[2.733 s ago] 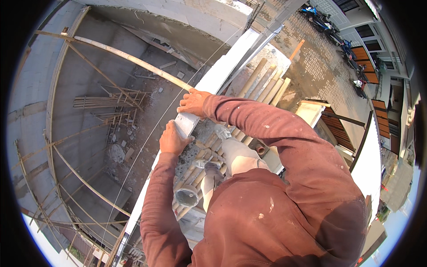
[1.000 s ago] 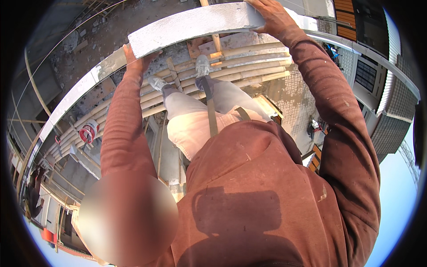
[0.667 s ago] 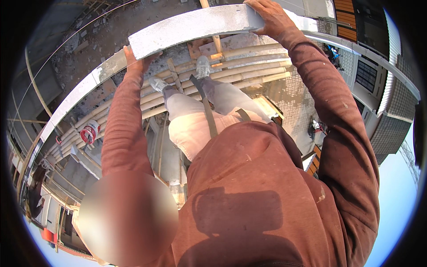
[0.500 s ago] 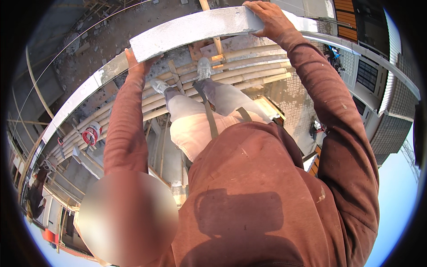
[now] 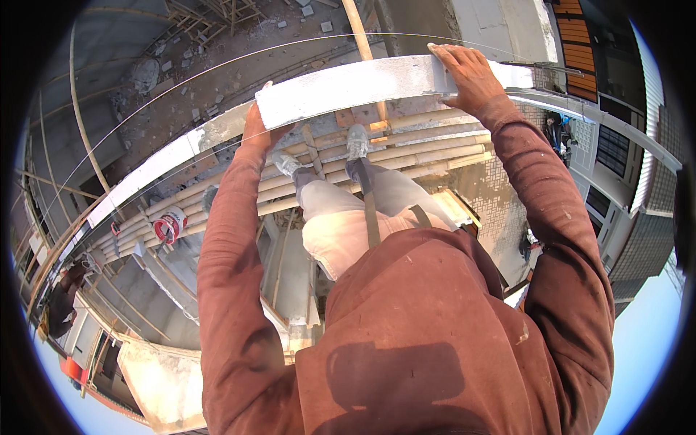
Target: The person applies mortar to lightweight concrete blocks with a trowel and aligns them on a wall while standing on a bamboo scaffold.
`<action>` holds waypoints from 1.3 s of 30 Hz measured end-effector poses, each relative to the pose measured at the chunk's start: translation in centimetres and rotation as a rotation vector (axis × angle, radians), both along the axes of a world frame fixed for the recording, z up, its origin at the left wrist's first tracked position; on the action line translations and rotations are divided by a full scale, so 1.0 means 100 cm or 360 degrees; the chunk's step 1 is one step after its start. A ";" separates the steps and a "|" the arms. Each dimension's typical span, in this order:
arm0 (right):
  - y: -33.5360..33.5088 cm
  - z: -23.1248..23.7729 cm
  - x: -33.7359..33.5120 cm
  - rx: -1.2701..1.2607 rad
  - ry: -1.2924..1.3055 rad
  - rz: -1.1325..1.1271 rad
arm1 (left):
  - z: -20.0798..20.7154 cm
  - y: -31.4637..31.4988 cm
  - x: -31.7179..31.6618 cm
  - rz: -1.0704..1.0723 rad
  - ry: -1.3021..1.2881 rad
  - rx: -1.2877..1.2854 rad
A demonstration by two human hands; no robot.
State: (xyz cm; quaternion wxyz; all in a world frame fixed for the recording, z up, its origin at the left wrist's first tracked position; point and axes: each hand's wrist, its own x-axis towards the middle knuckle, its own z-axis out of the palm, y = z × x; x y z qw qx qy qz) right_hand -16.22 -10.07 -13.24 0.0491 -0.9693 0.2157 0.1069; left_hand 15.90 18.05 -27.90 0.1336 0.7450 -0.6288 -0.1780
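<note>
The white block [image 5: 355, 88] is a long, pale slab with a fine, grainy face and squared ends, its straight edges bowed by the lens and its middle bleached by sun. It lies along the line of the wall [image 5: 145, 174], over the top, between the two hands; whether its underside touches the wall or sits just above it is hidden. The left hand [image 5: 259, 132] is clamped around its left end, the thumb below the near face, a fingertip showing past the far corner, and the other fingers largely concealed. The right hand [image 5: 475, 80] grips the right end, fingers spread over the top toward the far edge and thumb against the near side. Just beyond the left end, the wall's top carries a rough grey patch [image 5: 223, 126], then runs on smooth and white. Past its far edge, a thin taut string [image 5: 370, 33] passes over a round bamboo pole [image 5: 357, 25], with a shadowed, rubble-strewn floor [image 5: 217, 65] below. Off the near edge, lashed-looking bamboo poles [image 5: 428, 154] lie side by side under the dusty shoes [image 5: 357, 143]; a red and white bucket [image 5: 170, 223] stands there, its contents unclear. The faded reddish-brown sweatshirt [image 5: 406, 304] is cut off at the bottom.
</note>
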 end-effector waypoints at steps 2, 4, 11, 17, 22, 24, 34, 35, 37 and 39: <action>-0.004 0.000 -0.001 -0.0010 0.0011 -0.0017 | -0.006 0.005 0.005 -0.0021 -0.0003 -0.0146; -0.007 -0.004 -0.007 0.0028 0.0001 -0.0036 | -0.004 0.010 0.005 0.0066 0.0112 -0.0106; -0.012 -0.006 -0.008 0.0132 -0.0119 -0.0037 | 0.007 0.013 0.008 0.0306 0.0492 0.0114; -0.012 -0.010 -0.011 0.0168 -0.0144 -0.0086 | 0.008 0.009 0.005 0.0417 0.0556 0.0003; -0.011 -0.008 -0.009 0.0168 -0.0171 -0.0092 | -0.001 0.017 0.006 0.0436 0.0525 0.0088; -0.011 -0.007 -0.009 0.0156 -0.0167 -0.0088 | -0.005 0.019 0.006 0.0435 0.0494 0.0007; -0.007 -0.003 -0.011 0.0145 -0.0009 -0.0136 | 0.000 0.016 0.008 0.0371 0.0532 0.0070; -0.007 -0.003 -0.010 0.0133 -0.0007 -0.0137 | -0.002 0.016 0.009 0.0295 0.0466 0.0073; -0.003 0.013 -0.013 -0.0009 -0.0010 -0.0160 | 0.000 0.015 0.005 0.0336 0.0441 -0.0031; 0.001 0.033 -0.035 0.0031 -0.0116 -0.0415 | 0.003 0.014 0.002 0.0386 0.0480 -0.0020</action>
